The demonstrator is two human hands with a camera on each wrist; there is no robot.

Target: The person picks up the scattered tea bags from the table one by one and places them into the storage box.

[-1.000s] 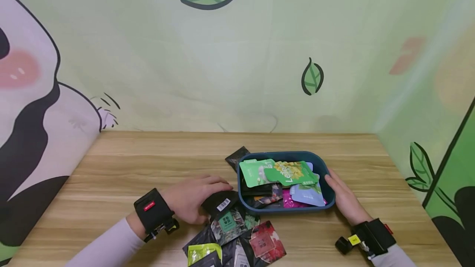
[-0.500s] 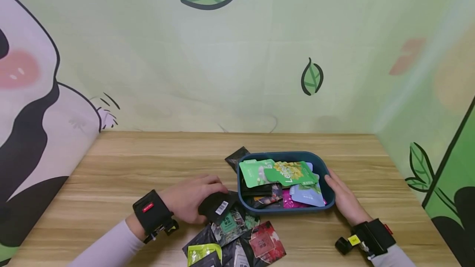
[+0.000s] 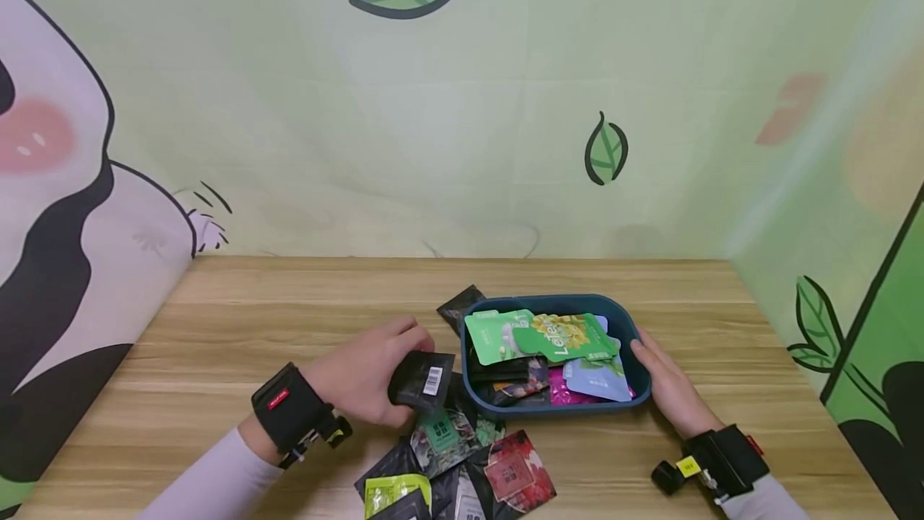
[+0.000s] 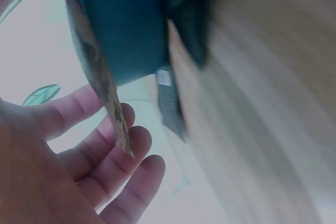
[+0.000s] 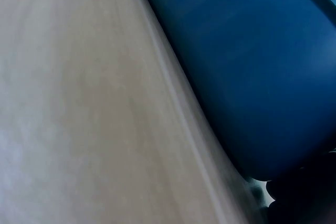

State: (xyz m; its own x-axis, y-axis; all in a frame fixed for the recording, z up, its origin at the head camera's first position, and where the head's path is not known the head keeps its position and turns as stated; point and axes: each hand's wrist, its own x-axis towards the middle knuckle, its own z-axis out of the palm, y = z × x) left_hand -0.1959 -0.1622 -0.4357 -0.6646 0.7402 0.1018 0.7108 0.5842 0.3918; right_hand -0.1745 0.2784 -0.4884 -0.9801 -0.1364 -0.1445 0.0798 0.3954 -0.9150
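left hand [image 3: 368, 369] pinches black packet [image 3: 416, 381] thumb-to-fingers, leaving its barcode [image 3: 432, 381] uncovered // packet's just left of bin [image 5: 252, 66], above the pile [image 3: 443, 444] // right hand [image 3: 673, 387] on bin's right end, prob steadying it; can't tell its finger curl

The head camera is looking forward and down across the table [image 3: 238, 327] toward the wall [image 3: 520, 103]; the left wrist's is peering closely past the left hand [image 3: 371, 371]; the right wrist's is aiming, very near, along the blue bin [image 5: 252, 66]; all are sharing bin and table.
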